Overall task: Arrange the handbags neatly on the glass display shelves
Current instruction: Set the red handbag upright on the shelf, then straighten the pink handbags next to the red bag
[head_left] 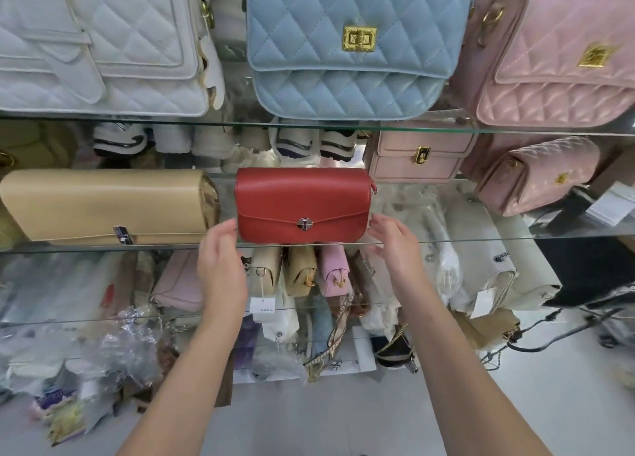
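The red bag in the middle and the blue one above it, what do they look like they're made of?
The red bag looks like smooth leather or a leather imitation, with a soft even sheen, no stitching pattern, and a small silvery metal clasp. The blue bag looks padded, diamond-quilted with a matte, soft surface, possibly leather-like; its square clasp looks like gold-coloured metal. Real or imitation leather cannot be told.

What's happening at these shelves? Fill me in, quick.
A person is arranging handbags on glass shelves. Both hands flank a red handbag standing upright on the middle glass shelf: the left hand at its lower left corner, the right hand at its lower right. Both look open, with no firm grip. A beige handbag sits to its left; a blue quilted handbag is on the shelf above.
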